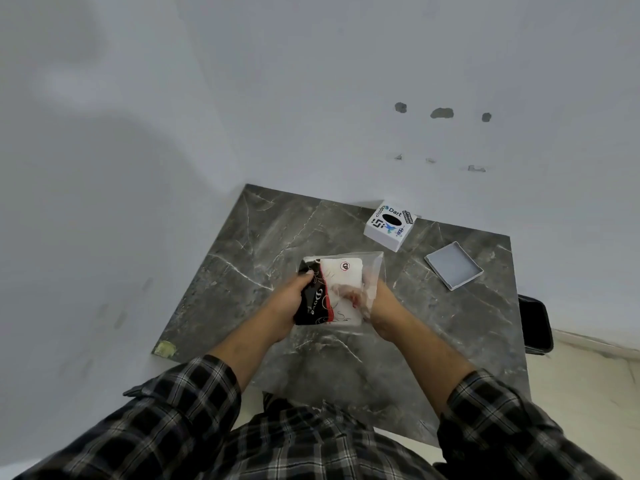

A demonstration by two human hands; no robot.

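Observation:
A black and white packet (337,284) with red trim and curly lettering sits partly inside a clear plastic bag (375,268), held above the dark marble table (263,237). My left hand (289,308) grips the packet's black left edge, thumb on top. My right hand (375,311) holds the bag's right side, and its fingers show through the plastic against the packet's white face.
A white box (384,233) with stickers and a black oval hole stands at the table's far side by the wall. A shallow grey tray or lid (453,265) lies to its right. A black chair (535,323) stands past the table's right edge. Walls close in on the left and back.

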